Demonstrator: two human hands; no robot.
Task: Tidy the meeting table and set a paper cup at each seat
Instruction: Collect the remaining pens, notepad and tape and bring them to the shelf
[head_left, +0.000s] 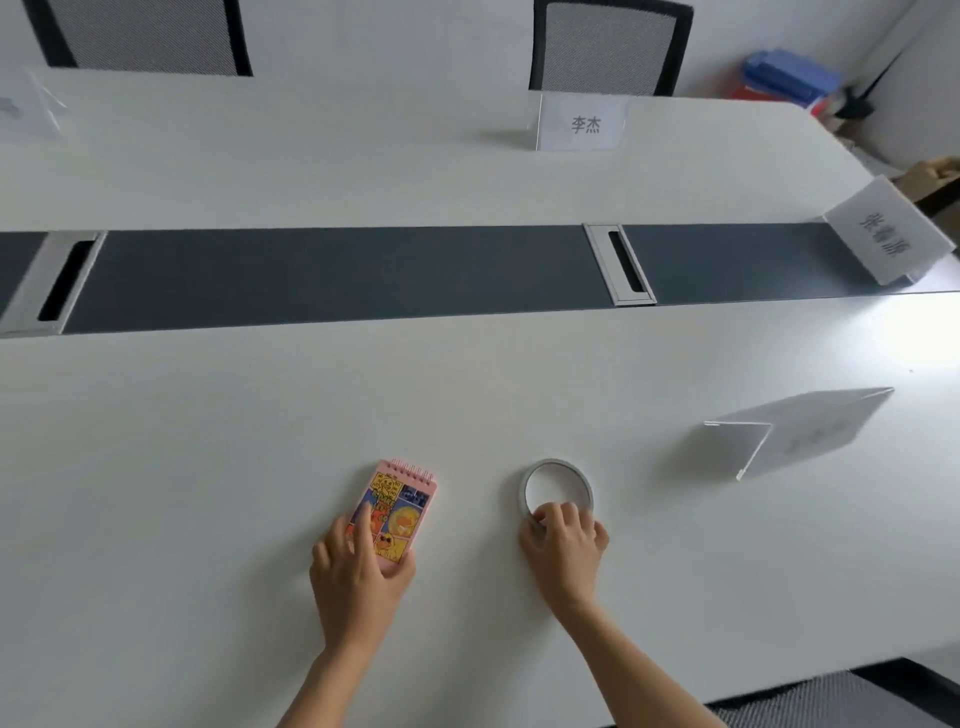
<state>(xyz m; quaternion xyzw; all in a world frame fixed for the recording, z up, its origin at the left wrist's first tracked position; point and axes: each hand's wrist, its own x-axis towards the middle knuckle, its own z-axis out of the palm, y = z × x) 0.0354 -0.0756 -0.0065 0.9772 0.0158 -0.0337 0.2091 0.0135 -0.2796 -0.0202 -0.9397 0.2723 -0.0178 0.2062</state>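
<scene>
Left hand (358, 569) — fingers grip the near end of the spiral notepad (402, 512), its long axis running away; right hand (563, 548) — fingers pinch the tape roll (558, 470) at its near rim.

the left hand (358, 566) hides part of the notebook (402, 506), and the far-left name card (28, 106) is blurred.

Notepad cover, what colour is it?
The notepad is pink with bright cartoon panels; head view shows it.
</scene>
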